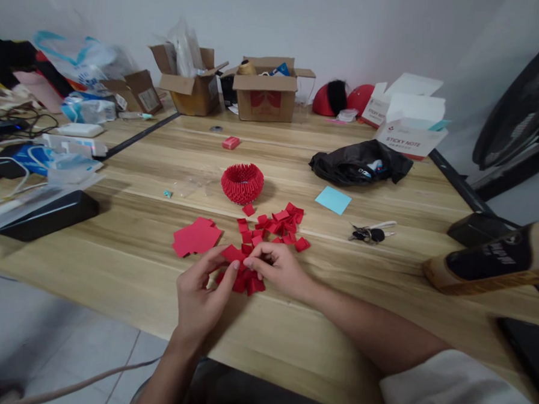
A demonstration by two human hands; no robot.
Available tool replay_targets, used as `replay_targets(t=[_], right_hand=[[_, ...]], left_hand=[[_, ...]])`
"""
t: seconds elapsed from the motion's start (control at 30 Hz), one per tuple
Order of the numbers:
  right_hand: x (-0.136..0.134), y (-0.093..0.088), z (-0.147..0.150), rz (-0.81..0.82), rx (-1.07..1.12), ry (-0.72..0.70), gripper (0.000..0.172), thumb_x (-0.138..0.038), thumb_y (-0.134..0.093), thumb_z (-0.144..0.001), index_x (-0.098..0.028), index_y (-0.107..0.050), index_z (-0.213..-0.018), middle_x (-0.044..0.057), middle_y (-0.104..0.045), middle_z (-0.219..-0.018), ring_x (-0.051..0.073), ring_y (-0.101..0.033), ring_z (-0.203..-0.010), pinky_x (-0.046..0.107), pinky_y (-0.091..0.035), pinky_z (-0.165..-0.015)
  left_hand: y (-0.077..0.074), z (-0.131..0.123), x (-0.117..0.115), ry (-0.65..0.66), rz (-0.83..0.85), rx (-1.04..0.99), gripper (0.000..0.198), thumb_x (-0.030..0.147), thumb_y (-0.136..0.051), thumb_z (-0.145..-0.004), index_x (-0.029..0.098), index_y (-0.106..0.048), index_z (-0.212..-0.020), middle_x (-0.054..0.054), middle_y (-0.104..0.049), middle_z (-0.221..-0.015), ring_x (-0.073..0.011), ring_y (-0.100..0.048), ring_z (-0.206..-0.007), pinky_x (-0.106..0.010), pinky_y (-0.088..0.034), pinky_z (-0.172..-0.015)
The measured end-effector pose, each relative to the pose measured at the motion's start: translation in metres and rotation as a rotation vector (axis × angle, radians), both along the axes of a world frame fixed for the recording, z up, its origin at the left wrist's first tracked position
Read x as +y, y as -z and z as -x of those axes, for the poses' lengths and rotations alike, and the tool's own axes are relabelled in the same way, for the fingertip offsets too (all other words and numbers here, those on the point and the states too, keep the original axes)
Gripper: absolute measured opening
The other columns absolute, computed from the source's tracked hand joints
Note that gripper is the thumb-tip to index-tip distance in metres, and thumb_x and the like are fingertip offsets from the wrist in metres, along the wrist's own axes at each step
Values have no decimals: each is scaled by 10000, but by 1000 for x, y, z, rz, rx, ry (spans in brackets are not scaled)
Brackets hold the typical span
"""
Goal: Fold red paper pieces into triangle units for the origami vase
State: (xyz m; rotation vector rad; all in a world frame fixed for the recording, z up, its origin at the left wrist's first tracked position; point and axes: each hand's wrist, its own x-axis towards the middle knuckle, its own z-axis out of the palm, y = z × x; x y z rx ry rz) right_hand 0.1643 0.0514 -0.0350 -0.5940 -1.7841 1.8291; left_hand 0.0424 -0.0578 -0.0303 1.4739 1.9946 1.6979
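Your red paper piece (pixel 233 253) sits above the table's (pixel 126 267) near edge, pinched by fingertips of your left hand (pixel 201 298) and right hand (pixel 278 269). Folded red pieces (pixel 277 225) lie just beyond it, flat red squares (pixel 196 237) are beside them, and the red bowl (pixel 242 183) stands farther back.

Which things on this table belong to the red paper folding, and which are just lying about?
Part of the folding: red paper piece pinched between left hand and right hand; folded red pieces; stack of red sheets; red paper bowl.
Lying about: blue sticky note; keys; black bag; sticky-note boxes; cardboard boxes.
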Motion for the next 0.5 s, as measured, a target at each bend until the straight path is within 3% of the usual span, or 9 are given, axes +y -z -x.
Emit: replay_targets(t=[0.27, 0.5], right_hand=[[0, 0, 1, -11, 24, 16, 240, -293, -668, -798, -146, -559, -645, -51, -495, -537, 57, -440, -479, 188, -339, -474], [4, 6, 3, 19, 107, 58, 291, -402, -620, -834, -158, -557, -689, -47, -510, -547, 58, -468, -442, 184, -360, -445]], left_hand=[[5, 2, 0, 29, -30, -44, 346, 147, -664, -799, 232, -613, -1131, 5, -704, -872, -101, -672, -749, -205, -549, -714], [3, 3, -2, 64, 5, 8, 270, 157, -667, -801, 233, -653, -1059, 9, -704, -828, -115, -673, -723, -235, -550, -723]])
